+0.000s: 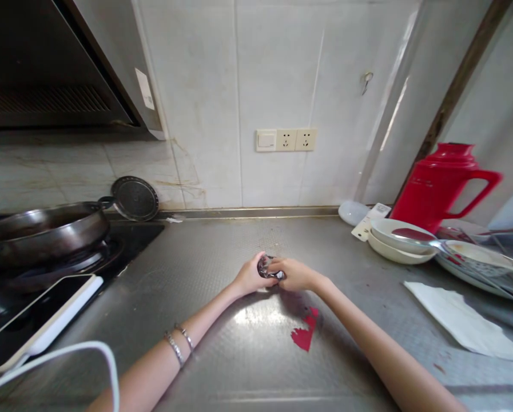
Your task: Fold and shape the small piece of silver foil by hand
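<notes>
Over the middle of the steel counter (222, 246), my left hand (250, 274) curls around a small dark, shiny, roundish thing (263, 266) with silvery glints. Its exact kind cannot be made out, since fingers cover most of it. My right hand (297, 274) is closed on its right side, the fingers bent over its top. Both hands meet at this thing. Just below them on the counter lies a torn piece of red paper (304, 332).
At left, a steel pan (46, 232) sits on the black stove, with a white-cased phone (37, 326) and white cable in front. At right stand a red thermos (436, 189), stacked bowls (400, 252), a plate (449, 269) and a white napkin (462, 320). A range hood (59, 68) hangs upper left.
</notes>
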`<state>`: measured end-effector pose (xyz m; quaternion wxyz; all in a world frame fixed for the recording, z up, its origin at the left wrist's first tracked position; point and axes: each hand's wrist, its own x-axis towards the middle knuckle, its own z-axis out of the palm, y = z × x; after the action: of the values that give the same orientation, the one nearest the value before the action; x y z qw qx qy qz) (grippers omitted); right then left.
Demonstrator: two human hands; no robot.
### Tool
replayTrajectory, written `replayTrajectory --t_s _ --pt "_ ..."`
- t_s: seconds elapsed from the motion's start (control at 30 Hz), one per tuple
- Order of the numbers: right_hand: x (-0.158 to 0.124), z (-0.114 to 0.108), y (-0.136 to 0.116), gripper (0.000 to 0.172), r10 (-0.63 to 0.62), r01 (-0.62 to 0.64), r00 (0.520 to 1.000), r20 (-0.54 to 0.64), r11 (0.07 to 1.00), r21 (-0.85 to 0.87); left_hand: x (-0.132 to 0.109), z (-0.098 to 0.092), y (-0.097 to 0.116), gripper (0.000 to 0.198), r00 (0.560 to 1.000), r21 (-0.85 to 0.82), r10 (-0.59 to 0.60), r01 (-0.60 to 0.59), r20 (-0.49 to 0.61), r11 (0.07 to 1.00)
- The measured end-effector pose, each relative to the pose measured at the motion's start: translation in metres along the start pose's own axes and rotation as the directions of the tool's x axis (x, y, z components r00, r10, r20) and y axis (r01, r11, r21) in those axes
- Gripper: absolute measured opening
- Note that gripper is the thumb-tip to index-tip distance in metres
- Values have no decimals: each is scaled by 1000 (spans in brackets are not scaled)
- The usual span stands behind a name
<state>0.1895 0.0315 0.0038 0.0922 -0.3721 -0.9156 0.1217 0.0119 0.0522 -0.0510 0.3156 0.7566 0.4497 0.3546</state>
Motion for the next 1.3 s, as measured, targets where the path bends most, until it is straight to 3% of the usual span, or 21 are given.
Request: replayTrajectory --t_s 0.1,0.17,0.33,0.43,0.63,0.83,1.03,1.3 --pt "-1 5 3 50 -46 48 998 -46 998 40 0 0 0 85 1000 5 15 -15 1 1000" --pt "-2 6 0 54 -17 16 999 -49 1000 -17 -1 -1 1 85 1000 8 16 -16 6 1000" --pt "-4 1 -12 55 106 -112 994 -36 968 -225 -1 -1 0 89 1000 -15 3 -3 -3 1000" --pt "-4 -3 -14 48 136 -139 990 -30 952 -274 0 0 -1 90 1000 -29 -4 4 -1 1000" --pt "-4 -6 -9 31 70 -70 998 -8 983 -172 0 0 -1 87 1000 -20 -2 2 5 1000" --pt "-5 -1 -3 47 -20 19 1000 -17 998 -62 -1 -2 2 83 1000 7 -1 1 2 1000" --pt "-7 -2 -13 54 103 -106 994 -22 970 -220 -1 -2 2 89 1000 -9 -18 18 6 1000" --pt "-6 -7 -18 36 142 -143 990 -22 962 -235 -1 -2 1 88 1000 -41 -5 6 16 999"
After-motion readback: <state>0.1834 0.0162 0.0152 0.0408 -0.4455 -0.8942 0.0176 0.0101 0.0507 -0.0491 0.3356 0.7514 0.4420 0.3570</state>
